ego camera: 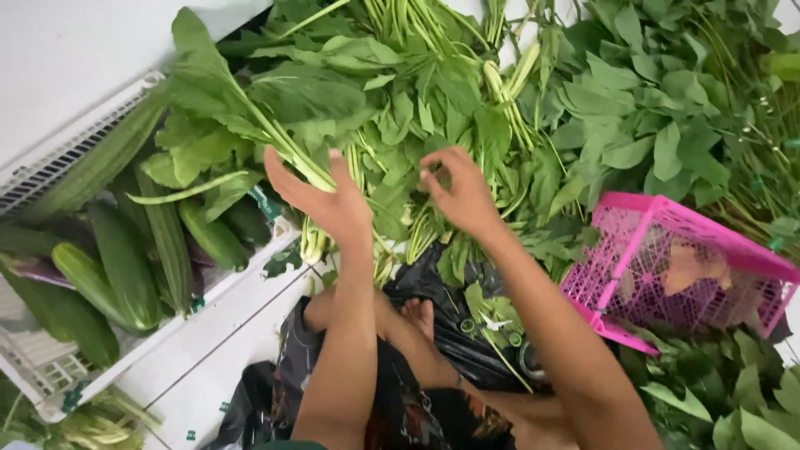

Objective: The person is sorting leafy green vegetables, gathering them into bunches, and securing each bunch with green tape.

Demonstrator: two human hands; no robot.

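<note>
Leafy greens (467, 117) heaped on white tiled floor (217, 350).

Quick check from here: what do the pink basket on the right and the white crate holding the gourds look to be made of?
Pink basket: looks like moulded plastic, with a fine lattice wall, solid rim and uniform bright colour; matte to slightly glossy.
White crate: probably rigid plastic too, with slotted grid sides and a thick smooth rim; finish dull and scuffed. Neither can be confirmed by look alone.

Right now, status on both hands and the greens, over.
Left hand shut on long-stemmed leafy green bunch. Right hand pinching, grip unclear, over loose leafy greens pile. Pink plastic mesh basket beside right arm.
</note>
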